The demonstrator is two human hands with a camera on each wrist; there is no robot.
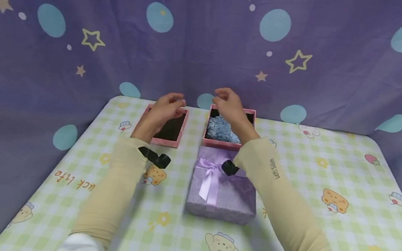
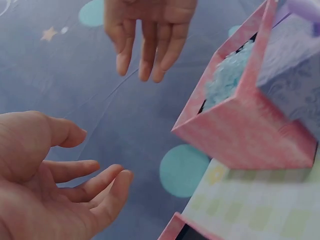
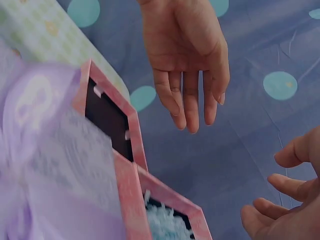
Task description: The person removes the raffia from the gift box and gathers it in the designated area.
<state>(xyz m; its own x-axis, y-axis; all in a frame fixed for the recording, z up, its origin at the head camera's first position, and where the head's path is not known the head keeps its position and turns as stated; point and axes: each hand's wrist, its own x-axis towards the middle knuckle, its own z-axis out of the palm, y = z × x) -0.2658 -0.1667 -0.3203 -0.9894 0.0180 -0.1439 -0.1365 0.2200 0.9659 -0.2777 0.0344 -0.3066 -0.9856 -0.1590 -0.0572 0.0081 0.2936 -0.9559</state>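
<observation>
- Purple curtain (image 1: pixel 194 68) behind everything, printed with teal ovals, pale dots and stars.
- Table (image 1: pixel 323 248) in front of it, under a green-and-white checked cloth with cartoon prints and yellow flowers.
- Cream arm sleeves, left (image 1: pixel 109 194) and right (image 1: pixel 276 193), over white cuffs; dark lettering on the right.
- Lilac box (image 1: pixel 233 197) lying flat in the middle of the table, partly under the right forearm in the head view.
- Pink box (image 1: pixel 221 144) at the far edge of the table, just beyond the lilac box, top uncovered, dark inside; contact between the two hard to tell.
- Pink-rimmed piece (image 1: pixel 165 142) to the left of the pink box, dark inside; box or lid, cannot tell.
- Left hand (image 1: pixel 163 113) raised near the pink-rimmed piece, fingers spread and loosely bent, thumb apart.
- Right hand (image 1: pixel 230 108) raised near the pink box, palm toward the left hand and well apart from it, fingers loosely bent, slightly spread.
- Lilac ribbon (image 1: pixel 205 189) tied in a bow on the lilac box.
- Pale blue shreds (image 1: pixel 221 129) heaped inside the pink box.
</observation>
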